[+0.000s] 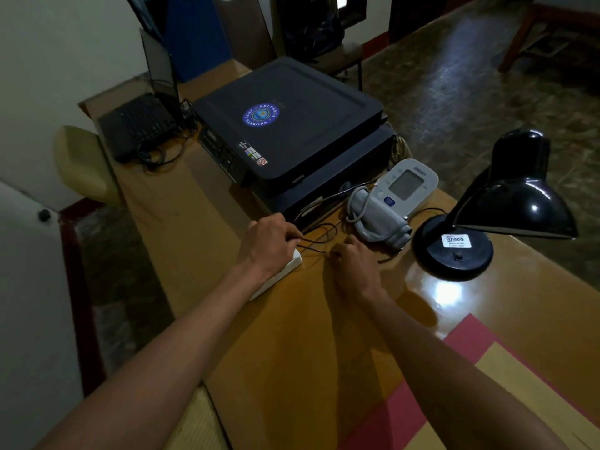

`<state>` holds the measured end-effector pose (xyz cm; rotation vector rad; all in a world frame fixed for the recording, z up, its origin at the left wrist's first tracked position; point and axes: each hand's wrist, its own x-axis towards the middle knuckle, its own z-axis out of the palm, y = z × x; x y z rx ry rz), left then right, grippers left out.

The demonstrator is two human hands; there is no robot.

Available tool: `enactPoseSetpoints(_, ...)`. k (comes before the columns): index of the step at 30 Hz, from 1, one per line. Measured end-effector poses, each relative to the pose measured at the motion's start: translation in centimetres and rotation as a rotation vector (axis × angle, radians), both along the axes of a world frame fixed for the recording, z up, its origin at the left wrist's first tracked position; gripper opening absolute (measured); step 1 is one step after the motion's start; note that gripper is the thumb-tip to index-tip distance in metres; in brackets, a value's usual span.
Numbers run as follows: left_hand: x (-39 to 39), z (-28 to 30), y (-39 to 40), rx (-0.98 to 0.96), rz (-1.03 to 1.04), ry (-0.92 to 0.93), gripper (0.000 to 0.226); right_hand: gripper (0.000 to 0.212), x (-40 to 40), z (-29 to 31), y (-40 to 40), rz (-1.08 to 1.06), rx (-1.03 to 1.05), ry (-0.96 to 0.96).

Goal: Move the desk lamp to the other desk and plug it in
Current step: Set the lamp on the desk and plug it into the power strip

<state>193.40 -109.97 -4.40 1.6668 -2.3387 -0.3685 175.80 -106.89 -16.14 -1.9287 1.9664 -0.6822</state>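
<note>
A dim room with a dark tiled floor is seen beyond a long glossy wooden desk (181, 228) set along a pale wall. At the far left of the desk a black keyboard (138, 126) is propped among tangled cables, and next to it a black printer (289, 125) bearing a round blue sticker is placed. In front of the printer, the left hand (271, 241) is laid over a white power strip (282, 271) — its fingers are curled down around a thin black cord (316, 250), which is pinched against the strip's end. Just to the right, the right hand (352, 259) is closed into a loose fist on the same cord; whether a plug is enclosed cannot be told. Behind this hand a grey blood pressure monitor (407, 185) is seen with its cuff (376, 219) rolled in front of it. Further right the black desk lamp (454, 251) is stood upright on the desk — its shade is tilted outward over the desk's edge, and a bright patch is thrown on the wood by its base. A red and yellow paper sheet (470, 384) is laid at the near right.
</note>
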Motion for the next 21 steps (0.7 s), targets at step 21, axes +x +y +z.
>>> enactPoseSetpoints(21, -5.1, -1.6, 2.5, -0.274, -0.206, -0.215, 0.025, 0.031, -10.2, 2.4, 8.7, -0.556, -0.135, -0.117)
